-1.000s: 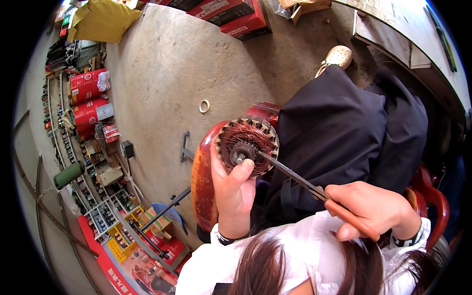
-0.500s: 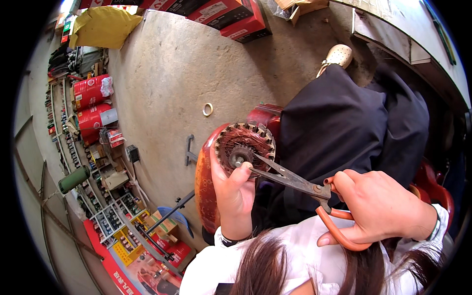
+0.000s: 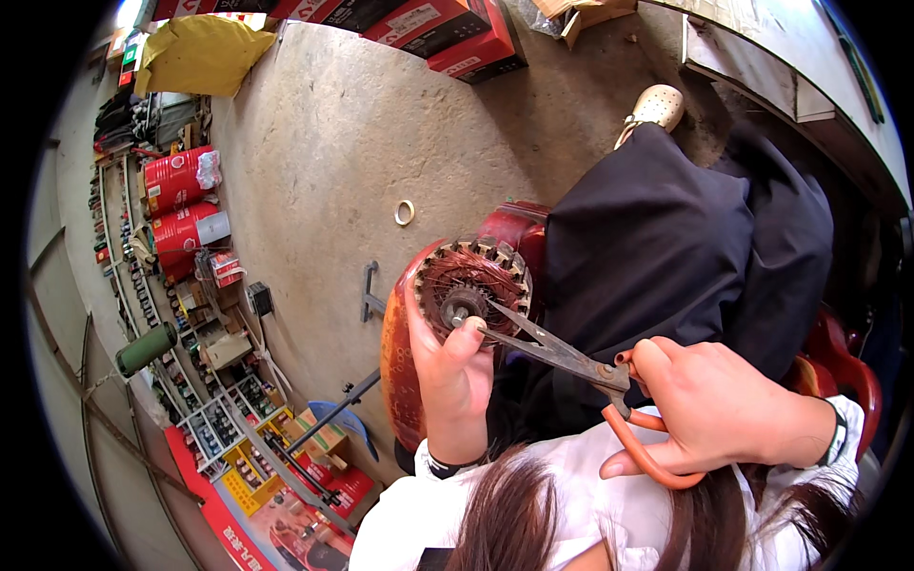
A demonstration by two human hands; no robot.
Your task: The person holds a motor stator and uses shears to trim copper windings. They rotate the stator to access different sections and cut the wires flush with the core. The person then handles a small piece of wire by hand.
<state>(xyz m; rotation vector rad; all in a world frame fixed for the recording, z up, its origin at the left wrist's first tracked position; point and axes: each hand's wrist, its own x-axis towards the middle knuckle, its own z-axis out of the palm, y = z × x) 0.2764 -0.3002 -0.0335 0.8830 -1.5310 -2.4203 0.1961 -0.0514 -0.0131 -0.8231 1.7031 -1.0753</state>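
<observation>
Red poster bears white lettering; left fingers grip wire-wound rotor, right fingers orange-handled scissors.

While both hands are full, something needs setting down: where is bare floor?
Free: concrete floor between the red drums, red boxes and pale ring; also between boxes and shoe. Crowded: left shelving, and around the left hand, wound rotor, right hand and scissors.
</observation>
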